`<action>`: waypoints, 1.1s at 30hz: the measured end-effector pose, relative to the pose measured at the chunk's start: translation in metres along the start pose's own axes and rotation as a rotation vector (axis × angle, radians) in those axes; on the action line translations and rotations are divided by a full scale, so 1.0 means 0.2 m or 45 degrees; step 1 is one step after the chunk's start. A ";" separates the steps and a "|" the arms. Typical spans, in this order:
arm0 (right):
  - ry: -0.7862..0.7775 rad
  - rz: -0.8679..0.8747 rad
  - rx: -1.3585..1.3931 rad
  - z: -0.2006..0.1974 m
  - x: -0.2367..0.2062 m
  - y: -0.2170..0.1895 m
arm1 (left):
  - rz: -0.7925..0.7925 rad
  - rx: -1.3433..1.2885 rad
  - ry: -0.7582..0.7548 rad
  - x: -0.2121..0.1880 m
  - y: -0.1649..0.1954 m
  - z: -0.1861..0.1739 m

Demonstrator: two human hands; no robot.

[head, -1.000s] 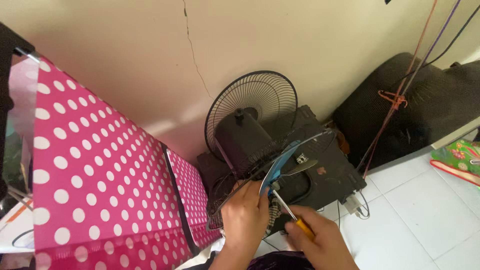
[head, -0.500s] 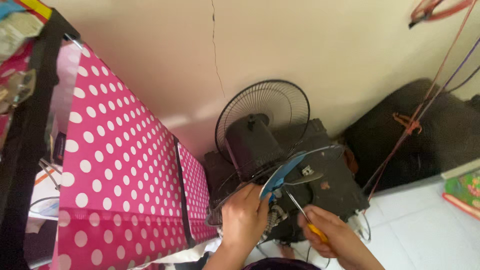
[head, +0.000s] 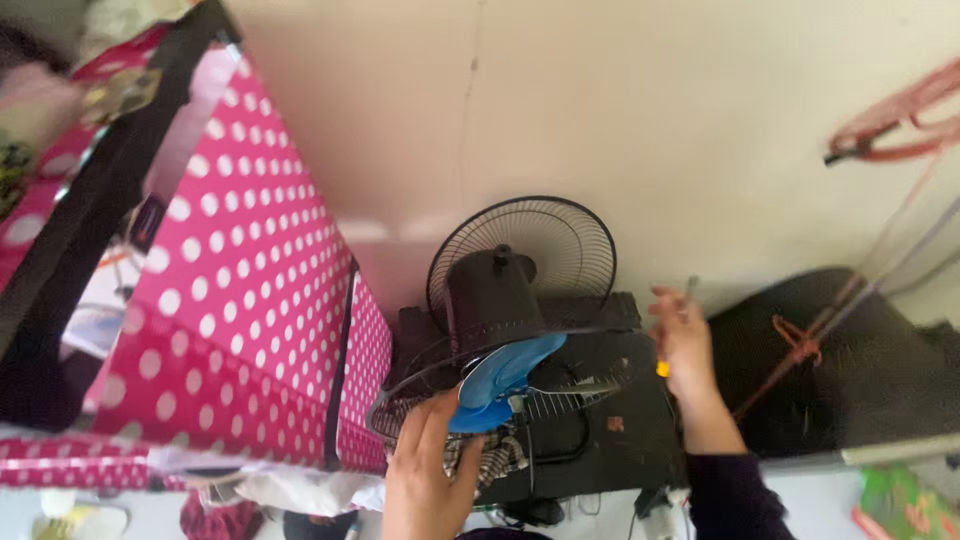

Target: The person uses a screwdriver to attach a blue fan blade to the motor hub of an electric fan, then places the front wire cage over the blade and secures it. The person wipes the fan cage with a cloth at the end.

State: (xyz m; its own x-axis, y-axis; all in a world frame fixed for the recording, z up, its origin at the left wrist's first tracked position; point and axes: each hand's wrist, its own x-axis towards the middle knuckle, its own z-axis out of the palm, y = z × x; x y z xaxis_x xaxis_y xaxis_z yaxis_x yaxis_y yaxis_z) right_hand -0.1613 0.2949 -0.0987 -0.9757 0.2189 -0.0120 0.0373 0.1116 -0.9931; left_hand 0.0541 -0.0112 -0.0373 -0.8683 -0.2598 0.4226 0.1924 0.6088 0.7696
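— Nearest the camera, what was the left hand (head: 428, 478) doing?

— It reached up from the bottom edge, fingers loosely spread and resting on the rim of the front grille (head: 500, 395), just beside the blue blade (head: 505, 372). Nothing was gripped that I could make out; the palm hid whatever lay under it.

— And the right hand (head: 683, 345)?

— Raised, off to the right of the blade and clear of it, closed around a screwdriver (head: 675, 330) (yellow handle at the bottom of the fist, thin shaft poking up near the fingertips). The tool's long axis ran nearly upright, tip pointing away from the fan.

— So which hand was nearer the blade?

— The left, plainly. The blade lay just up and right of its fingers; from the right hand it sat down and to the left, across the black box (head: 610, 420) the fan parts rested on.

— Farther back?

— The motor (head: 495, 290) stood before the rear grille (head: 560, 240), which leaned near the wall (head: 600, 120). A pink dotted wardrobe (head: 240, 320) filled the left. The blade's hub was hidden, and the blur left the screwdriver tip uncertain.
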 end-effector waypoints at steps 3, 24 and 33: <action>-0.008 -0.218 -0.288 0.20 0.14 0.02 | -0.124 0.059 0.062 -0.06 -0.02 0.02; 0.605 -1.207 -0.293 -0.28 0.14 -0.32 | 0.068 -0.656 -0.352 -0.10 0.12 0.11; 0.530 -1.409 0.289 -0.48 -0.45 -0.60 | -0.776 -2.317 -0.646 0.13 0.49 0.11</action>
State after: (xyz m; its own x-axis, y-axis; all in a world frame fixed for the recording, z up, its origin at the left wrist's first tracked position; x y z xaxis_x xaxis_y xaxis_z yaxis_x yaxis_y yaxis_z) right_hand -0.0577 0.3554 0.0322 -0.3092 0.4132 0.8566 -0.8555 0.2725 -0.4402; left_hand 0.0411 0.0571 0.0382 -0.9522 0.2988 0.0638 -0.2559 -0.8942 0.3673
